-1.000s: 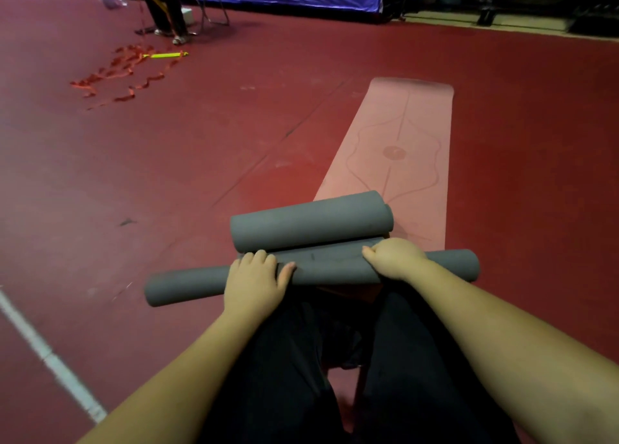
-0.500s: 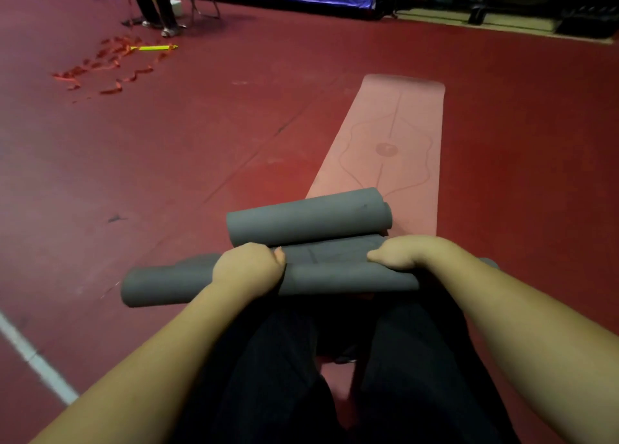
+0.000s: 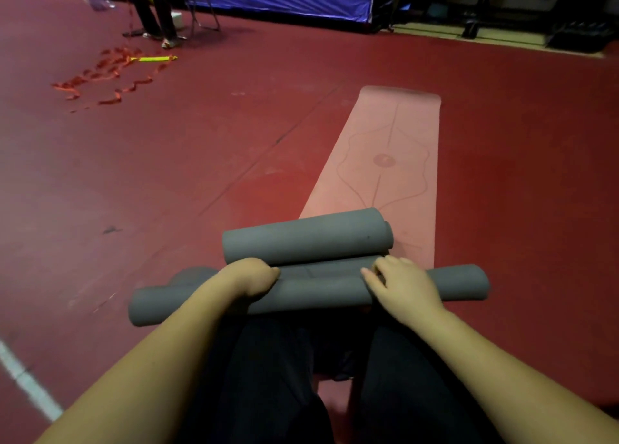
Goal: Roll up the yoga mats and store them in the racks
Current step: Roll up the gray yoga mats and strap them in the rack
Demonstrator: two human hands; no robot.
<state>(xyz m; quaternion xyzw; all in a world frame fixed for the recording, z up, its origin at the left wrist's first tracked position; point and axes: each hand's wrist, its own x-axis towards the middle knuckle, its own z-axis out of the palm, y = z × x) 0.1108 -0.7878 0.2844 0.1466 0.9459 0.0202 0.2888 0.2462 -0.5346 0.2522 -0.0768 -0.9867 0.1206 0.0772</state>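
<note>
Low in the middle, the left hand (image 3: 250, 277) curls over the near gray roll (image 3: 311, 289). The right hand (image 3: 403, 284) lies spread on it. A loose push could make it unroll.

The hall around me is dim, and colours look muddy and soft. A faint sheen sits on the red floor (image 3: 274, 182) ahead of my knees. The far right corner falls into near-black shadow. My forearms bulge at the bottom edge from the wide lens, and distant detail is smeared.
</note>
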